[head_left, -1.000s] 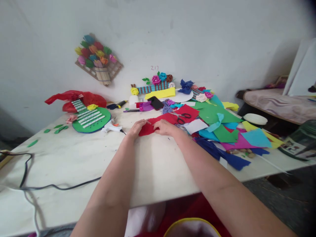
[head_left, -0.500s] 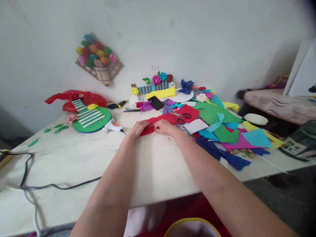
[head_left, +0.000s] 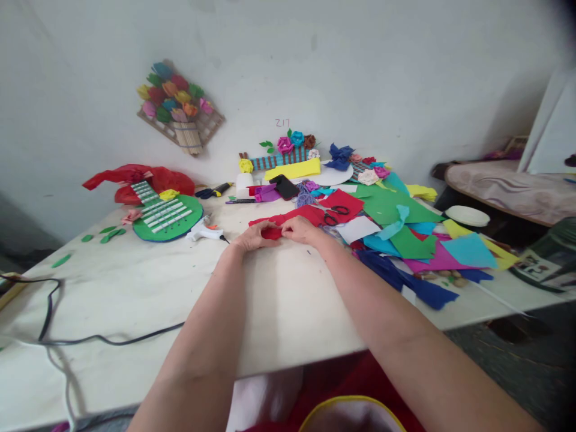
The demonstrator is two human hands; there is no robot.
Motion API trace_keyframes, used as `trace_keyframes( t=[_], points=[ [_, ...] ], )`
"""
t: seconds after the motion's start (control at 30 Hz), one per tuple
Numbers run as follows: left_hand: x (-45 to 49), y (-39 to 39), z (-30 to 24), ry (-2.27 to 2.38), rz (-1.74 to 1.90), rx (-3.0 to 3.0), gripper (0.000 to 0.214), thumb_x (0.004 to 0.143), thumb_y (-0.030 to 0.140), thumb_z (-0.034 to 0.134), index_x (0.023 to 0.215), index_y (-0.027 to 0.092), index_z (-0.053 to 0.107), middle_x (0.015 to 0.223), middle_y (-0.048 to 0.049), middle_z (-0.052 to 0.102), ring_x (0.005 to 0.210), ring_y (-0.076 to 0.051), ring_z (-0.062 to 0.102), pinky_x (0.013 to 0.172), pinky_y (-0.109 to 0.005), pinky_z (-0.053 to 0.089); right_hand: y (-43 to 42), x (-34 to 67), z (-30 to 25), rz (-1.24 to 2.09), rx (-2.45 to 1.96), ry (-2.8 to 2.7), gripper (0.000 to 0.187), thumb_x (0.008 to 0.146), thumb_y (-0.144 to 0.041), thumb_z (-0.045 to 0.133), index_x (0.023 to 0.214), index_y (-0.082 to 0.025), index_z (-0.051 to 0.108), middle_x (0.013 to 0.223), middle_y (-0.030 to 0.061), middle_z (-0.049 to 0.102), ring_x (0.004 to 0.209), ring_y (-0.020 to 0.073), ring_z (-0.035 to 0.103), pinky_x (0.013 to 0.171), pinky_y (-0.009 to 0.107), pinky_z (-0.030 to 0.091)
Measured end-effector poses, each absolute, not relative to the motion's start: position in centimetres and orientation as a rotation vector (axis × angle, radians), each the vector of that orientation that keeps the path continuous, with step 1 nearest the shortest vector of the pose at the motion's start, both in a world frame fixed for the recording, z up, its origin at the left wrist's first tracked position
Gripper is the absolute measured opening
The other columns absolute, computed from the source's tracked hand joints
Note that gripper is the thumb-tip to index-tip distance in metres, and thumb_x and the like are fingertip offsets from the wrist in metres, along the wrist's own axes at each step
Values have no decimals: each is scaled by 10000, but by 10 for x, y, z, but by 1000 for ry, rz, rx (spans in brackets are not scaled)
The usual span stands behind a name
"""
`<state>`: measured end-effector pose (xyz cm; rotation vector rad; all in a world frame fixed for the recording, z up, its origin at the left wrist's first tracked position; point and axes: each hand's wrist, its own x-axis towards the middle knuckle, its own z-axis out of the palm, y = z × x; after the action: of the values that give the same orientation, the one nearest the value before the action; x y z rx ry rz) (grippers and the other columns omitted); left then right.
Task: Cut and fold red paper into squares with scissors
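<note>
A piece of red felt (head_left: 288, 217) lies on the white table (head_left: 148, 282), far from me near the middle. My left hand (head_left: 249, 237) and my right hand (head_left: 300, 230) meet on its near end, fingers closed on the fabric, which is bunched up into a small roll between them. A pair of black-handled scissors (head_left: 335, 214) rests on more red felt just right of my right hand. A white glue gun (head_left: 204, 232) lies just left of my left hand.
Several coloured felt sheets (head_left: 418, 240) cover the table's right side. A green round craft piece (head_left: 168, 217) and a red plastic bag (head_left: 135, 179) sit at the left. A black cable (head_left: 90, 339) runs across the near left. Paper flower crafts (head_left: 288, 153) line the wall.
Both hands have drawn closer together, and the flat near end of the red felt is now folded or rolled into a small bunch between the fingers.
</note>
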<state>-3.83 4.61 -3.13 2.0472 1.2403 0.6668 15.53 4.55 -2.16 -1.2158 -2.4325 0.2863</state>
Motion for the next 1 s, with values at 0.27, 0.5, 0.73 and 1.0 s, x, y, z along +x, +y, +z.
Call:
trace_keyframes(
  t=[0.27,0.5,0.73,1.0],
  points=[
    [-42,43,-27,1296,705,2086,390,506,196,577,896,176,594,1026,-61,612,996,-259,549,910,-372,397,53,157,-28,404,-1153,-2334,190,727,-122,549,802,-116,724,759,51,690,706,134,582,667,209,394],
    [-48,46,-33,1141,756,1974,401,493,185,564,894,172,554,1092,-98,598,1073,-254,524,945,-370,366,56,159,-32,514,-1129,-2226,177,731,-118,541,783,-104,709,738,47,682,695,123,576,646,203,397],
    [-53,47,-34,1083,794,1958,436,510,170,560,946,169,546,1087,-87,595,1104,-260,508,948,-393,364,60,161,-36,592,-1113,-2155,156,722,-112,539,763,-98,689,734,45,678,676,117,573,629,206,405],
    [-55,48,-36,1102,762,1972,527,535,217,652,1052,166,561,1146,-83,580,1098,-255,512,943,-371,371,63,163,-40,721,-1075,-2028,119,726,-127,547,740,-101,663,821,75,691,741,134,608,704,237,448]
  ],
)
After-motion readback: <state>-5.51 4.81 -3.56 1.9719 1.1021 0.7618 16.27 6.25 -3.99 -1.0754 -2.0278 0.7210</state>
